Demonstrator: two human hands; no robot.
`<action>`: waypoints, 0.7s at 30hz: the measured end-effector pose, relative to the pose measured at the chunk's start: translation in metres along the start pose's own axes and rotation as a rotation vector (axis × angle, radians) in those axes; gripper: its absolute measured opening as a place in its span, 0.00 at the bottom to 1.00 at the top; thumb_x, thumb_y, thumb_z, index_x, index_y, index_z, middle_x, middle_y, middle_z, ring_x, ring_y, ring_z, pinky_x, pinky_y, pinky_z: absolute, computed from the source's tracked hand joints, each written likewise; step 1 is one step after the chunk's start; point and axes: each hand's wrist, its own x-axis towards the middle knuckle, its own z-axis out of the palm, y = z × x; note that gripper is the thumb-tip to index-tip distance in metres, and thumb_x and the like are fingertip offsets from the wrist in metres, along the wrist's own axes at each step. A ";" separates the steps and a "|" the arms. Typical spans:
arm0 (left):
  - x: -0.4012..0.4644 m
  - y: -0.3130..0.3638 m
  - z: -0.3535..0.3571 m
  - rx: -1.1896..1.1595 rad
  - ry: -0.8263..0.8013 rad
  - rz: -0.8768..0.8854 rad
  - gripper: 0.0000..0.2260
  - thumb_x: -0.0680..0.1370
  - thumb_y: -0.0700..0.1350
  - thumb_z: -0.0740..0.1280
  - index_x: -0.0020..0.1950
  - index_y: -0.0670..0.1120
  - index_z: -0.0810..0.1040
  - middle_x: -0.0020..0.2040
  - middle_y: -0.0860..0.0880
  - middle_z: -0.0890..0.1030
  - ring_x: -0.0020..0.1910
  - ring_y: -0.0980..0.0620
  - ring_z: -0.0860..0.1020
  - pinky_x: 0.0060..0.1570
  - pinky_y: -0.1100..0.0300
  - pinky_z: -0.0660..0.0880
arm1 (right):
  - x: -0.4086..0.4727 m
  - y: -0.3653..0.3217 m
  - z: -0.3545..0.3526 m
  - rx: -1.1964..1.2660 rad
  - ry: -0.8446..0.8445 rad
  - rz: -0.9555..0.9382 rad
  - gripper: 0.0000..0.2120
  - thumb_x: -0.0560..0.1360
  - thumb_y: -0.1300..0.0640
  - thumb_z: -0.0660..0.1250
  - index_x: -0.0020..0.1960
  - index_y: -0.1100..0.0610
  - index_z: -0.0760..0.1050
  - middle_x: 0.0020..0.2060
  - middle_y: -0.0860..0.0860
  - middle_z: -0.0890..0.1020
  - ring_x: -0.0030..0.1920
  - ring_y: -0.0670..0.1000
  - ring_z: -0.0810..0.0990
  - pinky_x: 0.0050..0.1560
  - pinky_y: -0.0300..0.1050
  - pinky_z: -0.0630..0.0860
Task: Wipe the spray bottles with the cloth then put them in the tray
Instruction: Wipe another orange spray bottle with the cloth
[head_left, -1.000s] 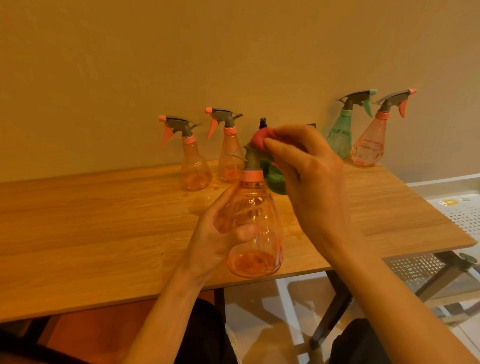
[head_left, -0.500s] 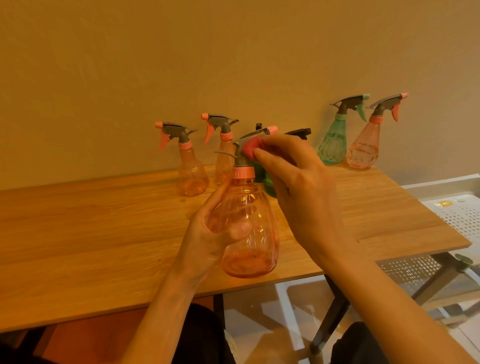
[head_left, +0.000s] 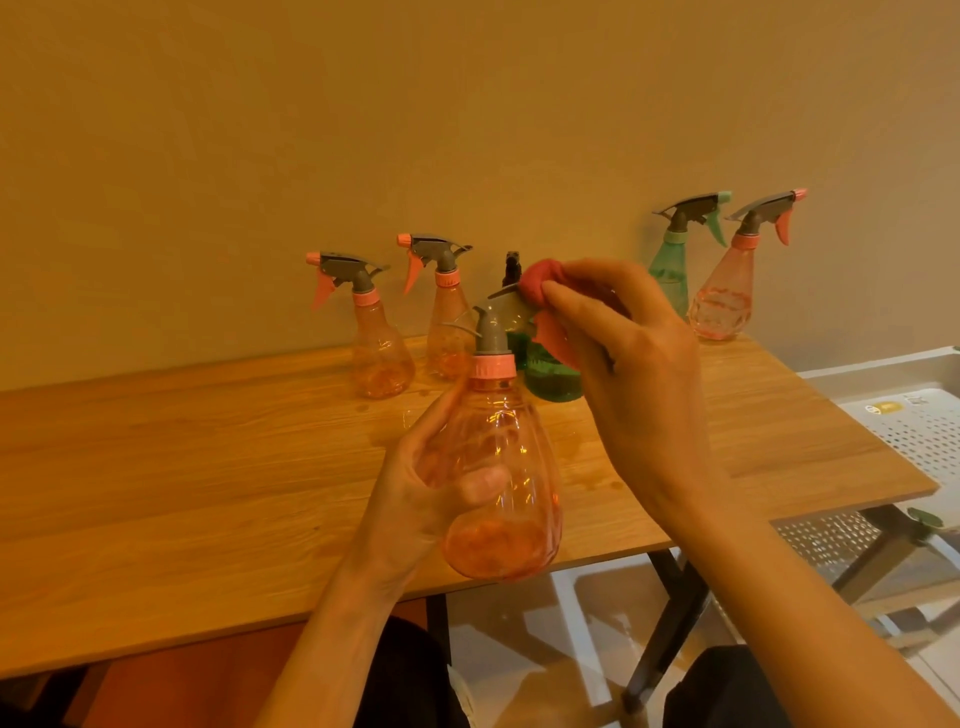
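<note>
Pink clear plastic spray bottle (head_left: 501, 467) upright, long axis vertical, body gripped by left hand (head_left: 431, 483). Right hand (head_left: 623, 364) above it pinches pink cloth (head_left: 540, 283) on grey trigger head. White perforated tray (head_left: 914, 421) lies right of, and nearer, the right hand.

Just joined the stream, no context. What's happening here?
A person is wiping a spray bottle. The left hand grips the pink bottle by its body, above the near edge of the wooden table. The right hand pinches a red cloth against the bottle's grey spray head. Five more bottles stand on the table by the wall, three pink, two green. The white perforated tray to the right shows no bottles in its visible part.
</note>
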 end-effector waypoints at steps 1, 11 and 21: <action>0.000 0.000 -0.001 0.000 0.007 0.003 0.36 0.58 0.63 0.83 0.65 0.66 0.80 0.63 0.50 0.84 0.64 0.50 0.81 0.55 0.60 0.79 | -0.002 0.002 0.000 -0.007 0.009 -0.003 0.15 0.79 0.59 0.68 0.64 0.62 0.81 0.60 0.58 0.80 0.59 0.54 0.79 0.54 0.44 0.81; 0.001 0.002 0.000 0.029 0.011 -0.025 0.47 0.57 0.63 0.83 0.73 0.54 0.71 0.62 0.50 0.84 0.64 0.50 0.81 0.53 0.61 0.80 | 0.004 -0.002 0.002 0.069 0.022 -0.009 0.15 0.78 0.66 0.68 0.65 0.62 0.80 0.61 0.59 0.79 0.60 0.55 0.79 0.52 0.47 0.83; 0.001 -0.003 0.001 0.007 -0.014 -0.003 0.34 0.58 0.63 0.83 0.64 0.68 0.79 0.64 0.51 0.83 0.65 0.50 0.80 0.57 0.58 0.79 | 0.000 -0.012 0.001 0.038 -0.001 -0.029 0.15 0.79 0.58 0.65 0.62 0.62 0.81 0.59 0.57 0.81 0.58 0.54 0.80 0.52 0.41 0.81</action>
